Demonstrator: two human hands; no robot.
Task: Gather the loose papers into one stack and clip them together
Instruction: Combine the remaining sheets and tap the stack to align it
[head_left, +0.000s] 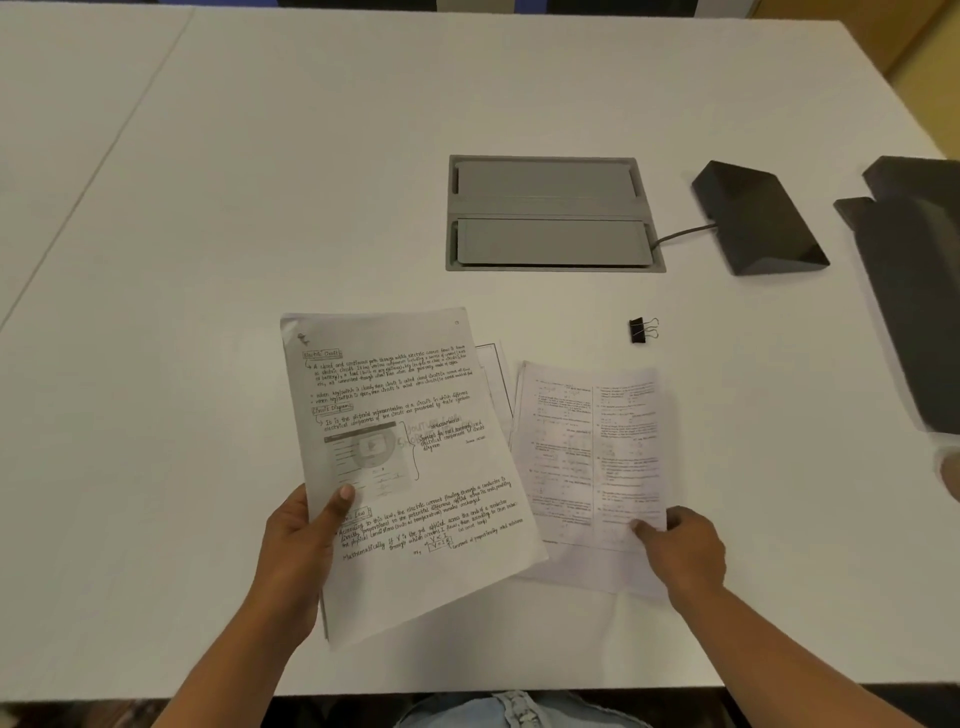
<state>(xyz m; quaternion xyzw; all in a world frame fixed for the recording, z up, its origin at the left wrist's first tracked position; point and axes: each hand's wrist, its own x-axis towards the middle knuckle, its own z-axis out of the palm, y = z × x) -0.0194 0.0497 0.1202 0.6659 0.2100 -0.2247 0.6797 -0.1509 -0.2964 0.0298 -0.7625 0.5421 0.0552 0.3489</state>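
Observation:
My left hand (298, 551) grips a handwritten sheet (405, 457) by its lower left edge, thumb on top, and holds it tilted above the white table (260, 182). More sheets seem to lie behind it in the same hand. My right hand (685, 551) pinches the lower right part of a printed two-column sheet (587, 467) that lies on the table. Between the two, the corner of another paper (493, 374) peeks out from under the handwritten sheet. A black binder clip (641, 330) rests on the table beyond the printed sheet, apart from both hands.
A grey cable hatch (550, 213) is set into the table behind the papers. A dark wedge-shaped device (758, 218) with a cable sits to its right. Dark flat trays (914, 291) lie at the right edge. The table's near edge runs just below my forearms.

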